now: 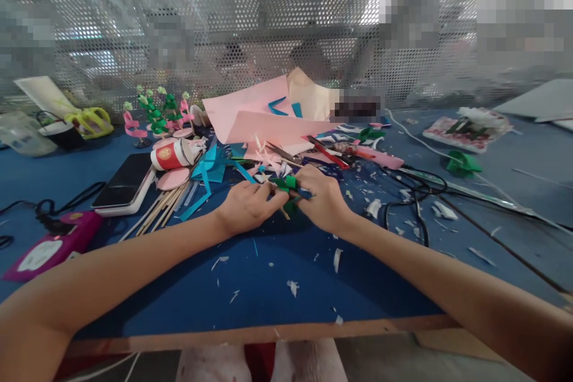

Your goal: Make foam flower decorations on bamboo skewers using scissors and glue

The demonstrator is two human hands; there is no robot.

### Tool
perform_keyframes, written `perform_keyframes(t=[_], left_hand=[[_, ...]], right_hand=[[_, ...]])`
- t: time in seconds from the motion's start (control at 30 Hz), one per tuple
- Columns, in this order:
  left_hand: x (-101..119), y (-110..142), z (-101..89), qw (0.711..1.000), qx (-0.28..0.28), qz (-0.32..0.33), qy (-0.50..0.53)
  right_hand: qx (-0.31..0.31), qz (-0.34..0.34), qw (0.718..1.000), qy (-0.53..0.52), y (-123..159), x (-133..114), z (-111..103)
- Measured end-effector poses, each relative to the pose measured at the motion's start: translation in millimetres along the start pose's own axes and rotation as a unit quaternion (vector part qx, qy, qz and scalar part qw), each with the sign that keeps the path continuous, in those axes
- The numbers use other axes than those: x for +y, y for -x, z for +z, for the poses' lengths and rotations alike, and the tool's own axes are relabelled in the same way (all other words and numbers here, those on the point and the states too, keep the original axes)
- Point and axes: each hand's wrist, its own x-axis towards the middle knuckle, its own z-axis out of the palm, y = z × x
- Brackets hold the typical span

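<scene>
My two hands meet over the middle of the blue table. Between them is a small green paper piece (290, 182), partly rolled. The fingers of my left hand (246, 208) pinch a thin wooden stick (285, 213), whose end sticks out below them. My right hand (326, 198) is closed at the green piece's right end, and a small dark blue thing (305, 193) shows at its fingers, too covered to name. Just beyond lie pink paper scraps (264, 158) and dark scissors blades (281, 150). Folded blue paper (212, 164) lies left of my left hand.
Pink sheets (250, 107) stand at the back. At left are a phone (128, 182), a red-and-white paper cup (172, 155), wooden sticks (165, 209), paper plants (159, 110) and a purple power adapter (54, 248). Black cable (418, 194) and a pink glue gun (380, 157) lie right.
</scene>
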Motion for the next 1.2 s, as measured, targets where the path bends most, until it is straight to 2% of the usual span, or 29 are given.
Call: perform_keyframes(t=[0.1,0.2,0.27,0.4,0.5,0.63,0.77,0.93,1.03,1.1,1.2], left_hand=[[1.0,-1.4,-3.0,1.0,0.023,0.0,-0.021],[0.0,-2.3,-4.6,0.998,0.048,0.009,-0.029],[-1.7,-2.6,-5.3,0.997,0.073,0.026,-0.024],[-5.3,-2.4,-4.8,0.991,0.119,0.053,-0.011],[-6.6,-0.8,-2.9,0.988,0.139,0.068,0.018],[-6.9,1.7,-0.5,0.982,0.155,0.089,0.062],[-7.4,2.5,0.6,0.981,0.152,0.083,0.083],[-7.4,2.8,-0.5,0.98,0.155,0.081,0.096],[-6.3,2.8,-2.2,0.974,0.165,0.119,0.098],[-5.8,3.3,-2.3,0.972,0.166,0.133,0.104],[-6.2,5.0,1.2,0.978,0.139,0.079,0.136]], right_hand=[[-0.012,0.075,0.996,-0.047,1.1,-6.2,-0.1],[-0.028,0.159,0.979,-0.122,1.7,-11.9,1.2],[-0.042,0.218,0.953,-0.204,1.8,-15.7,3.1],[-0.059,0.333,0.875,-0.347,1.4,-23.9,7.7],[-0.064,0.364,0.841,-0.394,1.0,-28.7,8.9],[-0.084,0.372,0.826,-0.415,0.8,-31.1,7.5],[-0.083,0.365,0.836,-0.402,1.1,-30.4,7.5],[-0.062,0.315,0.877,-0.356,2.4,-20.2,12.4],[0.013,0.307,0.918,-0.251,1.2,-3.6,11.9],[0.04,0.274,0.946,-0.167,-0.5,8.7,8.8],[0.089,0.196,0.974,-0.064,-2.3,20.1,3.7]])
